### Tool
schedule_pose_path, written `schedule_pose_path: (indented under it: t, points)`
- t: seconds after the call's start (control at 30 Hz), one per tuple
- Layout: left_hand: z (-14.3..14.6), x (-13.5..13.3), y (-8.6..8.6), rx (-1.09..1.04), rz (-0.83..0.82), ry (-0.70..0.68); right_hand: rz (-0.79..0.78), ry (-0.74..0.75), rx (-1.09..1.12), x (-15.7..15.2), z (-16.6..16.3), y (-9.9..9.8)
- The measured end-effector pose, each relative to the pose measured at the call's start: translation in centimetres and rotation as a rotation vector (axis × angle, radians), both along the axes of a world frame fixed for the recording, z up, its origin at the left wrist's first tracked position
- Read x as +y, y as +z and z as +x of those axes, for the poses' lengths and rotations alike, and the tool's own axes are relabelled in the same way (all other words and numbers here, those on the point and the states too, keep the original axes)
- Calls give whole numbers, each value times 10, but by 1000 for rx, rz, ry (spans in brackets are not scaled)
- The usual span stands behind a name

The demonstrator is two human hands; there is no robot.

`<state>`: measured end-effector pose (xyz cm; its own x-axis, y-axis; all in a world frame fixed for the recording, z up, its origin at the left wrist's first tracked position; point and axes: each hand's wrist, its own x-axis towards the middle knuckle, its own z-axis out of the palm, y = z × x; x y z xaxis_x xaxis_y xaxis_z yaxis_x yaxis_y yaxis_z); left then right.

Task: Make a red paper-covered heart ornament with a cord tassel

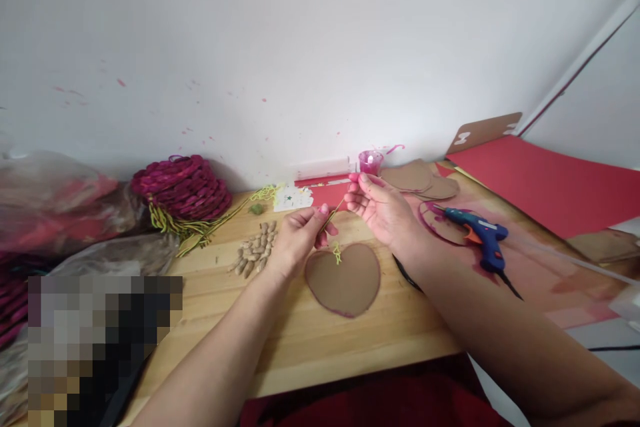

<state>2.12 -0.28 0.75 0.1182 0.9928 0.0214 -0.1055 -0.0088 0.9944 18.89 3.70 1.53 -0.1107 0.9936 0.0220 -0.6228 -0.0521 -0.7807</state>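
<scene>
Between the fingers of my left hand (300, 233) is a thin yellowish-brown strand (338, 207), slanting up toward my right hand (377, 207). The right thumb and forefinger are pinched together, with pink on the fingertips; what they hold is too small to make out. Below both hands a heart-shaped cardboard piece (345, 287) with a purplish edge lies flat on the wooden table (285, 353). A crinkled yellow-green bit of cord (337, 253) shows at the heart's top notch; I cannot tell whether it lies there or hangs.
Left are peanuts in shells (255, 250), a magenta coiled bundle (183, 187) with green strands, and plastic bags (55, 193). Right are a blue glue gun (480, 233), red sheets (550, 173) and cardboard pieces (407, 177). A pink-stained cup (371, 161) stands by the wall.
</scene>
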Motion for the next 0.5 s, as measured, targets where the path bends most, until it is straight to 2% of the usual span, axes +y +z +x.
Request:
schedule_pose_path:
  t: [0.27, 0.5]
  points:
    - [-2, 0, -5, 106, 11, 46, -18, 54, -61, 2, 2, -2]
    - [-7, 7, -9, 102, 22, 136, -59, -18, -137, 3, 5, 1]
